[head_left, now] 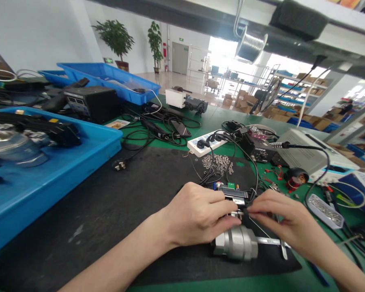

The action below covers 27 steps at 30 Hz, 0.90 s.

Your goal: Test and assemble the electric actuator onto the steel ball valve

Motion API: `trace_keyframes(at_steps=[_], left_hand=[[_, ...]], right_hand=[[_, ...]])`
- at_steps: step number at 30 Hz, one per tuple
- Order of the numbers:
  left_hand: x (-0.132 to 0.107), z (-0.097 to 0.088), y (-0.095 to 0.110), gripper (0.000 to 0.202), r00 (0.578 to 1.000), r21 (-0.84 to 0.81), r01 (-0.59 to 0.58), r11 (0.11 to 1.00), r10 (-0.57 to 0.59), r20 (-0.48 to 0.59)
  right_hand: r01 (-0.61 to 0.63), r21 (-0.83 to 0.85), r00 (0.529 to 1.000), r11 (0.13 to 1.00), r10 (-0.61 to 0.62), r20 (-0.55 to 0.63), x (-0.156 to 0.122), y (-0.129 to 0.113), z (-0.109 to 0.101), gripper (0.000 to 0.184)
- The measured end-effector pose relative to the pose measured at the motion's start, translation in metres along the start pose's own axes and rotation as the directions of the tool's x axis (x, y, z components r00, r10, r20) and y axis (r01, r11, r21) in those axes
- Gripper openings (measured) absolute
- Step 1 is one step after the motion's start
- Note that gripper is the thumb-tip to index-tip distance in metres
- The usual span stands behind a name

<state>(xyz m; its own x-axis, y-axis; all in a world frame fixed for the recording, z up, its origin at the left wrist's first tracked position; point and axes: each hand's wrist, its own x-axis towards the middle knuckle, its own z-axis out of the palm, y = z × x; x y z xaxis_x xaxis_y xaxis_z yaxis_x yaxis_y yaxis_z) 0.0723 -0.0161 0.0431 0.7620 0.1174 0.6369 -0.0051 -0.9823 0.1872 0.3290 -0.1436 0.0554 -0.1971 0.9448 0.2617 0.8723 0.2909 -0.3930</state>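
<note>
My left hand is closed around a small black and silver part with a green board on it, held just above a silver metal cylinder lying on the black mat. My right hand pinches the same part from the right, fingertips pressed together where black wires meet it. A thin metal tool lies under my right hand, partly hidden.
A blue tray with metal parts sits at the left, more blue trays behind. A white power strip, tangled black cables, a pile of small washers, a soldering station and a white box stand beyond my hands.
</note>
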Motion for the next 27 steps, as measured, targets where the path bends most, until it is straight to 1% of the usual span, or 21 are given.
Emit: trace_keyframes(at_steps=[1, 2, 3, 4, 6, 9, 12, 17, 23, 27], left_hand=[[0.0, 0.0, 0.0, 0.015, 0.995, -0.001, 0.021, 1.0, -0.021, -0.098], [-0.001, 0.0, -0.001, 0.011, 0.981, 0.01, 0.04, 0.999, -0.038, -0.192], [-0.001, 0.001, -0.002, 0.01, 0.962, 0.031, 0.057, 0.998, -0.046, -0.271], [-0.002, 0.002, -0.003, 0.01, 0.942, 0.058, 0.071, 0.996, -0.048, -0.331], [-0.004, 0.004, -0.007, 0.012, 0.921, 0.116, 0.092, 0.989, -0.04, -0.387], [-0.008, 0.007, -0.013, 0.011, 0.923, 0.173, 0.104, 0.98, -0.03, -0.383], [-0.01, 0.01, -0.016, 0.009, 0.928, 0.189, 0.107, 0.976, -0.029, -0.372], [-0.013, 0.012, -0.018, 0.006, 0.928, 0.202, 0.134, 0.97, -0.052, -0.37], [-0.014, 0.013, -0.02, 0.006, 0.928, 0.211, 0.143, 0.967, -0.056, -0.369], [-0.013, 0.012, -0.02, 0.006, 0.927, 0.219, 0.143, 0.965, -0.054, -0.37]], right_hand=[[-0.096, 0.024, 0.995, 0.995, 0.097, -0.032, 0.009, 0.008, -0.001, 0.013], [-0.214, -0.008, 0.975, 0.977, 0.213, -0.07, 0.019, 0.018, 0.0, 0.017], [-0.271, -0.047, 0.958, 0.961, 0.265, -0.108, 0.032, 0.029, 0.004, 0.022], [-0.3, -0.081, 0.95, 0.95, 0.29, -0.116, 0.045, 0.04, 0.011, 0.023], [-0.331, -0.155, 0.943, 0.931, 0.319, -0.097, 0.07, 0.061, 0.027, 0.02], [-0.363, -0.253, 0.931, 0.897, 0.363, -0.05, 0.095, 0.078, 0.051, 0.022], [-0.38, -0.32, 0.92, 0.868, 0.39, -0.034, 0.1, 0.08, 0.062, 0.024], [-0.384, -0.338, 0.91, 0.859, 0.413, 0.017, 0.094, 0.08, 0.059, 0.024], [-0.423, -0.254, 0.881, 0.87, 0.46, 0.106, 0.097, 0.092, 0.054, 0.026], [-0.441, -0.232, 0.87, 0.867, 0.477, 0.128, 0.096, 0.096, 0.053, 0.028]])
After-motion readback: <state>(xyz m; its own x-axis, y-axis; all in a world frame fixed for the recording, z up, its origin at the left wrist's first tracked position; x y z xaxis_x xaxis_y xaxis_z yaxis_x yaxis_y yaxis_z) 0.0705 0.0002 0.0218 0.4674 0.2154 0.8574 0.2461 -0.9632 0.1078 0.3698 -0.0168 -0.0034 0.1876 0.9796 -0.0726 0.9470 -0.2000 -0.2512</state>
